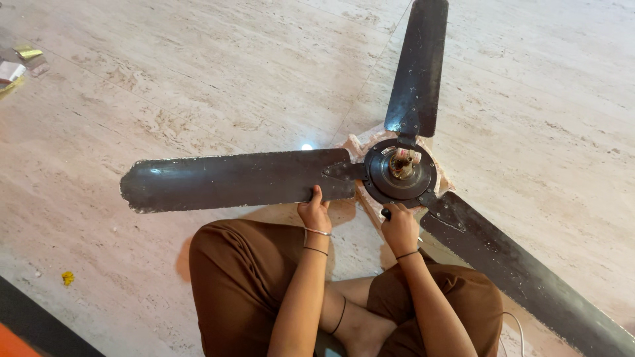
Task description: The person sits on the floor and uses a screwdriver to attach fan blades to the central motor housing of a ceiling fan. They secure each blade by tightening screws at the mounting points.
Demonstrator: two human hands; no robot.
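Both forearms reach forward from the crossed legs. The left hand (314,213) curls in a grip; the right hand (399,228), just beside it, is closed.

Pale veined stone floor (198,79) with a small bright glare spot (306,147). Shiny scraps (18,63) lie at the left edge; a yellow bit (67,278) sits lower left.

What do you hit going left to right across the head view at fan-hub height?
Tip of the left blade → left hand gripping that blade's near edge → blade bracket → round motor hub → right hand just below the hub, holding a small dark tool → lower-right blade.
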